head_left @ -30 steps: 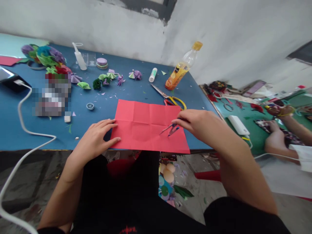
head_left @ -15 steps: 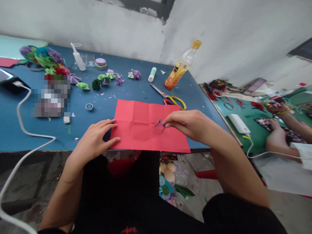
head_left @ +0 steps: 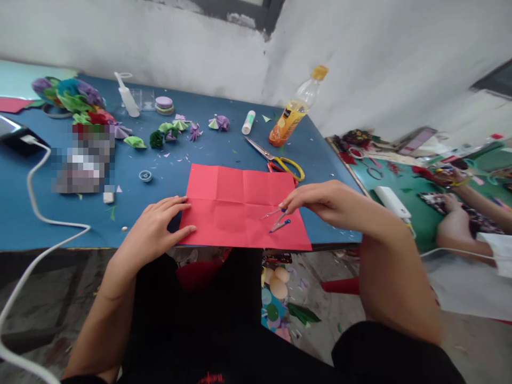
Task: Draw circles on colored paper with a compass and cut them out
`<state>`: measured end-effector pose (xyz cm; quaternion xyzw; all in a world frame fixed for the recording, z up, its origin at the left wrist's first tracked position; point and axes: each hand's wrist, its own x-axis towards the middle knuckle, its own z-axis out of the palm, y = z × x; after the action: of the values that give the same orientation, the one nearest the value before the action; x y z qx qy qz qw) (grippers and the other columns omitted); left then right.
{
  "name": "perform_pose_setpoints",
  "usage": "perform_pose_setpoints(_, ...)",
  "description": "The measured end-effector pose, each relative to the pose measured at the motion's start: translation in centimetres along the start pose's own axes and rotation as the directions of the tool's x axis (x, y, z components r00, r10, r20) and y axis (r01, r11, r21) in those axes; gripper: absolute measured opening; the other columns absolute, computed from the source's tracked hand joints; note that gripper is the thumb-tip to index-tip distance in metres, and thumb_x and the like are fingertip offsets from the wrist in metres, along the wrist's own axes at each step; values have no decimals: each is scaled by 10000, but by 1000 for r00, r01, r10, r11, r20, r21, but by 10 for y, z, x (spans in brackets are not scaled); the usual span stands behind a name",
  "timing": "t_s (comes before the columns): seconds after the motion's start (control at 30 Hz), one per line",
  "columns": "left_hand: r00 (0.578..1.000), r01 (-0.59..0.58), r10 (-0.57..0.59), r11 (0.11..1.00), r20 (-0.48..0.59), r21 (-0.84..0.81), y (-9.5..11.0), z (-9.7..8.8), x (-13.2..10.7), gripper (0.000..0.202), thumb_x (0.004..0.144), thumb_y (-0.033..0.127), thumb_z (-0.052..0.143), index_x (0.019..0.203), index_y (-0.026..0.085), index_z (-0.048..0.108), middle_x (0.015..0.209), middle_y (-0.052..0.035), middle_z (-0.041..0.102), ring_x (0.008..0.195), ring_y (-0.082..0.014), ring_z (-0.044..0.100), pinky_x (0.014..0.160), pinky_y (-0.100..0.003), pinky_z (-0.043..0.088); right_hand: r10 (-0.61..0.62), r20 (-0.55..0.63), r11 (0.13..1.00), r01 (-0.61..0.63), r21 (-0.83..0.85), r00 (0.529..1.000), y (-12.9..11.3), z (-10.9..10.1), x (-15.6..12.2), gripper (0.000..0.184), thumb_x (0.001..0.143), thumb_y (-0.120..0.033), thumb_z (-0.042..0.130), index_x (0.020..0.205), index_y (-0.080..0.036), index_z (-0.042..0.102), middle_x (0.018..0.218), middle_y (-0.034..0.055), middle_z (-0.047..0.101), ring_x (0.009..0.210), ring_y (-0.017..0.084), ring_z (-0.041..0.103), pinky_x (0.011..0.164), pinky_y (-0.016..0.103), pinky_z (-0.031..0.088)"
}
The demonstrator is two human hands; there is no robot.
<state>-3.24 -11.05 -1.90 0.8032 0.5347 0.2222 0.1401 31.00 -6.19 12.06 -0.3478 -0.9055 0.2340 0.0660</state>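
Note:
A creased red paper sheet (head_left: 236,205) lies flat at the near edge of the blue table (head_left: 160,170). My left hand (head_left: 154,232) rests open on the sheet's left edge, fingers stretched out, pressing it down. My right hand (head_left: 320,202) pinches the top of a small drawing compass (head_left: 277,220), whose two legs point down and left onto the right half of the sheet.
Yellow-handled scissors (head_left: 280,160), a juice bottle (head_left: 294,109), a glue stick (head_left: 248,122), paper flowers (head_left: 72,98), small folded paper pieces (head_left: 176,130) and a white cable (head_left: 44,213) lie on the table. Another person's arm (head_left: 468,213) works at a green table to the right.
My right hand has swung the compass round on the red sheet, from legs lower right, up toward the middle, then back down right. My left hand has stayed put.

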Motion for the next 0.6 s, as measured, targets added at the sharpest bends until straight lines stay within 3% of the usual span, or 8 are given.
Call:
perform_pose_setpoints(0.23, 1000, 5, -5, 1000, 2, -2, -1, 0, 0, 542, 868, 606, 504, 1216, 198, 586, 1375, -106, 550, 1283, -285, 487, 1082, -478, 374, -7, -18, 1000, 7, -3, 1000, 4, 3, 12, 402, 710, -12, 323, 777, -221, 660, 822, 14, 726, 884, 153, 685, 769, 292, 533)
perform_pose_setpoints(0.4, 1000, -2, 2, 1000, 1, 1, 1, -1, -1, 531, 874, 588, 510, 1219, 191, 585, 1374, -104, 552, 1280, -284, 490, 1083, -474, 373, 5, -61, 997, -1, 71, 998, 1, 10, 7, 391, 780, -4, 340, 931, -186, 652, 916, 45, 729, 885, 141, 687, 790, 282, 540)
perform_pose_setpoints(0.6, 1000, -17, 17, 1000, -8, 3, 1, -1, -1, 546, 875, 599, 506, 1219, 181, 580, 1367, -115, 556, 1280, -283, 489, 1080, -470, 372, -95, -132, 976, 118, 181, 987, -1, 25, -4, 402, 823, 14, 335, 1010, -201, 618, 902, 26, 711, 864, 118, 682, 792, 257, 546)
